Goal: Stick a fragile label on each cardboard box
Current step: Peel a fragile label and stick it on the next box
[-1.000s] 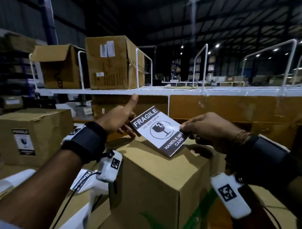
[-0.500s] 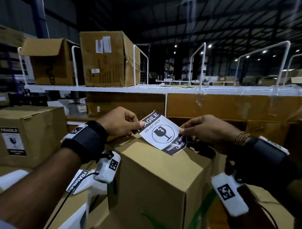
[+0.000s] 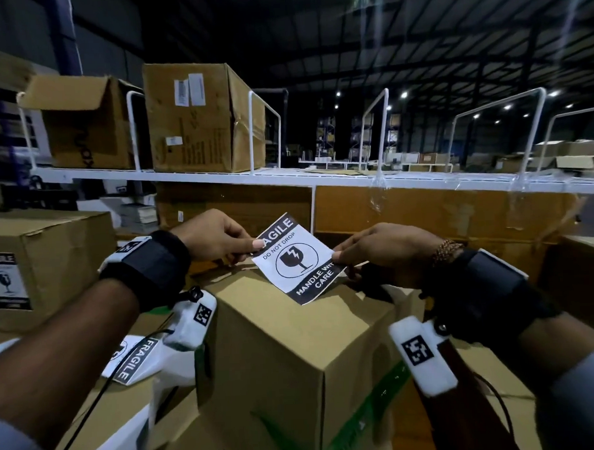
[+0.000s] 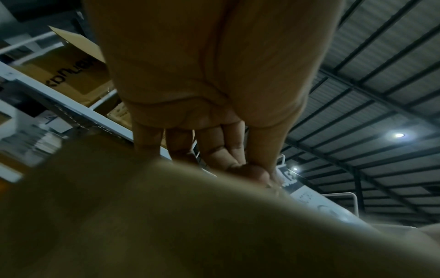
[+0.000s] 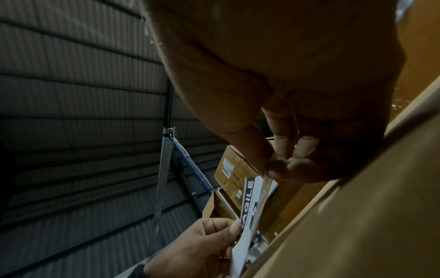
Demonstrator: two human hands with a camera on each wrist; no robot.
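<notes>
The left hand [image 3: 215,241] covers the first letters of the word on the fragile label [image 3: 296,258], so it only reads "AGILE". The right hand [image 3: 384,252] covers the end of "WITH". In the left wrist view, a big blurry cardboard box [image 4: 190,225] fills the bottom and hides the fingertips. The labelled box [image 3: 44,264] at the left is cut off by the edge. The spare label [image 3: 135,361] lies partly under the left arm.
</notes>
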